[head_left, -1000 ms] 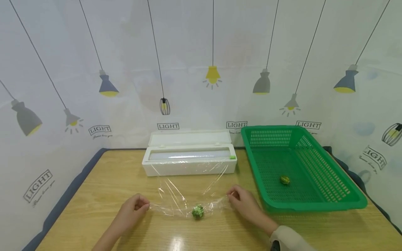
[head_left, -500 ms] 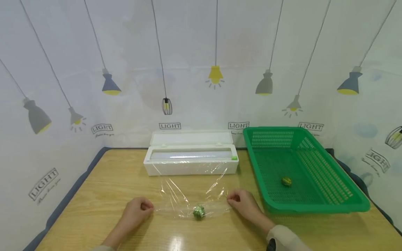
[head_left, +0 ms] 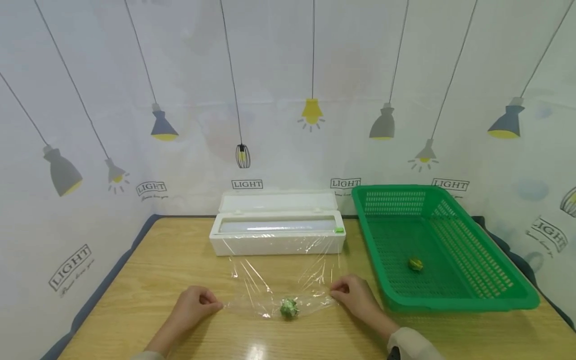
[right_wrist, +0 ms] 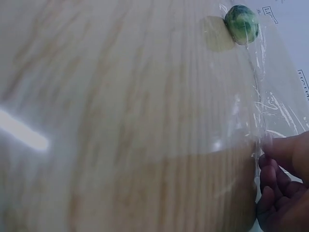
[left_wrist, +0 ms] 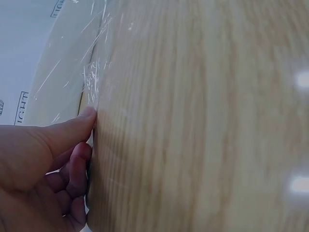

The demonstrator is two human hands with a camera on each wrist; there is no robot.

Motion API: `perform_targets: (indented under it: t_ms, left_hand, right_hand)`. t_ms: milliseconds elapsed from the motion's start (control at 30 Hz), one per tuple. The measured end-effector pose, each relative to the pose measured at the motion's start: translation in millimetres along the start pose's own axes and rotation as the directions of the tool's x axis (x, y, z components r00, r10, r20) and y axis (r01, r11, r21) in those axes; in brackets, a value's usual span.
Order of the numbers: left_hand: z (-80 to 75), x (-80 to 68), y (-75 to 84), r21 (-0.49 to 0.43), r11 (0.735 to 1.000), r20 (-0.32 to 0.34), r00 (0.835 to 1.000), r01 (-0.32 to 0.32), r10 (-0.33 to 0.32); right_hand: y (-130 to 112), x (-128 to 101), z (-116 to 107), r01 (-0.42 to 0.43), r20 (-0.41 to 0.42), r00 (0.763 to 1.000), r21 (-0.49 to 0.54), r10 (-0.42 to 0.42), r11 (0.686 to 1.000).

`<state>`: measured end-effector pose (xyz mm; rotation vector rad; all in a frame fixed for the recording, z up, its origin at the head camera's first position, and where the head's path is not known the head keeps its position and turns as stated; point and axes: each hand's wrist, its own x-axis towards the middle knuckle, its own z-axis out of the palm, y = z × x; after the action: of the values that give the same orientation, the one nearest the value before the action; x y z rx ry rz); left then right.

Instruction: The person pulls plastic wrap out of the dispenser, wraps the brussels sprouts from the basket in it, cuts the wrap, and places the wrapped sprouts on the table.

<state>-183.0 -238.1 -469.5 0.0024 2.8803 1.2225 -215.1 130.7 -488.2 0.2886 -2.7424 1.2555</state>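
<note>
A clear sheet of cling film (head_left: 279,280) runs from the white dispenser box (head_left: 276,235) down over the wooden table. A small green broccoli floret (head_left: 289,307) lies under the film's near edge, also seen in the right wrist view as the floret (right_wrist: 241,23). My left hand (head_left: 198,302) pinches the film's near left corner, thumb against curled fingers (left_wrist: 72,140). My right hand (head_left: 350,294) pinches the near right corner, its fingers (right_wrist: 282,159) curled on the crinkled film (right_wrist: 256,111).
A green plastic basket (head_left: 495,295) stands at the right, with a small wrapped green ball (head_left: 415,264) in it. The dispenser's lid stands open against the printed curtain wall. The table's left side is bare wood (head_left: 148,270).
The film has been drawn a little further toward me and lies flatter over the floret. Both hands keep their pinch on the corners and have shifted slightly.
</note>
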Motion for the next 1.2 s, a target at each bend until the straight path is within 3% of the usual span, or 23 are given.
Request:
perform_targets:
  t_ms: [233,400,500,600,767,867,1000,1200]
  left_hand:
    - [-10.0,0.1,-0.8,-0.032,0.997,0.036,0.996,-0.075,0.076]
    - [-12.5,-1.9,14.5,-0.018,0.999,-0.067,0.997,-0.049,0.048]
    - [-8.7,-5.8,33.4,-0.036,0.994,-0.096,0.990,-0.103,0.099]
    - [1.0,-11.6,53.6,-0.085,0.973,-0.058,0.976,-0.214,0.210]
    - [28.8,-20.2,76.2,-0.189,0.916,0.037,0.930,-0.354,0.367]
    - [48.3,-22.0,82.6,-0.232,0.901,0.054,0.920,-0.367,0.389]
    - [72.0,-20.4,84.0,-0.244,0.905,0.050,0.928,-0.348,0.370]
    - [89.5,-15.1,80.6,-0.288,0.885,0.028,0.920,-0.366,0.390]
  right_hand:
    - [-6.5,1.2,-6.0,0.007,0.000,1.000,0.016,-0.007,1.000]
    - [-20.8,2.5,-10.5,0.081,0.062,0.994,0.064,-0.085,0.995]
    - [-34.2,1.8,-10.7,0.149,0.143,0.976,0.126,-0.167,0.981]
    - [-47.9,-1.1,-6.2,0.208,0.216,0.944,0.200,-0.250,0.957]
    - [-62.7,-8.7,8.3,0.260,0.278,0.903,0.253,-0.327,0.932]
    - [-64.4,-11.2,15.6,0.281,0.275,0.896,0.255,-0.348,0.925]
    - [-61.7,-12.2,21.4,0.257,0.279,0.902,0.262,-0.328,0.930]
    - [-57.6,-11.8,27.6,0.226,0.285,0.909,0.275,-0.304,0.934]
